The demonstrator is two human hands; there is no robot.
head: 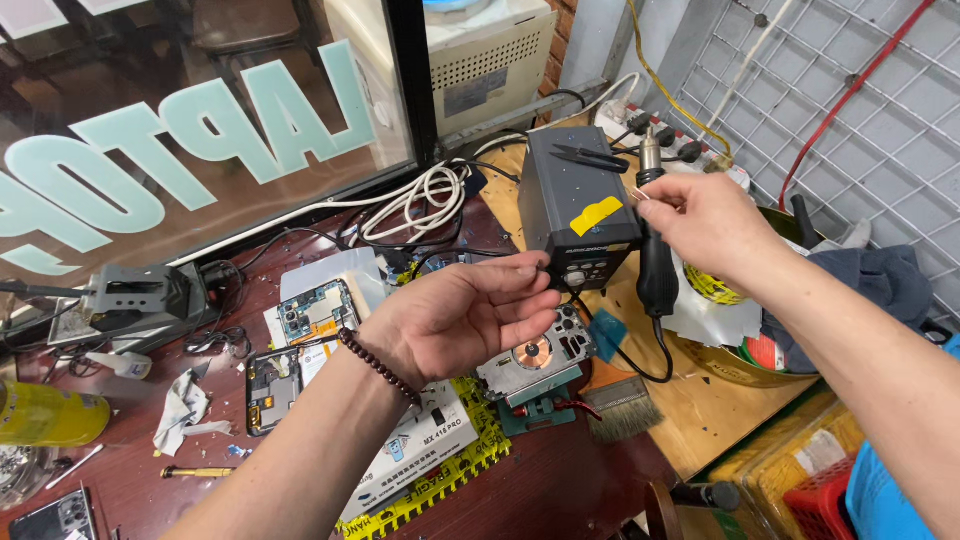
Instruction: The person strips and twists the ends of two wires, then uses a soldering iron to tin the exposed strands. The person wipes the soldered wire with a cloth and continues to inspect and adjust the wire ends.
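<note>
While raised palm-up, left hand (462, 318) beside hot-air handpiece (655, 262)

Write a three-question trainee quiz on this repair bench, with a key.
1. True or false: the right hand grips the black hot-air handpiece near the grey rework station.
2. What does the left hand wear at the wrist?
A. a watch
B. a dark bead bracelet
C. a glove
3. Fill in: below the left hand, an opened phone with a copper ____ sits clamped in a holder.

Key: 1 true; 2 B; 3 coil.
</note>
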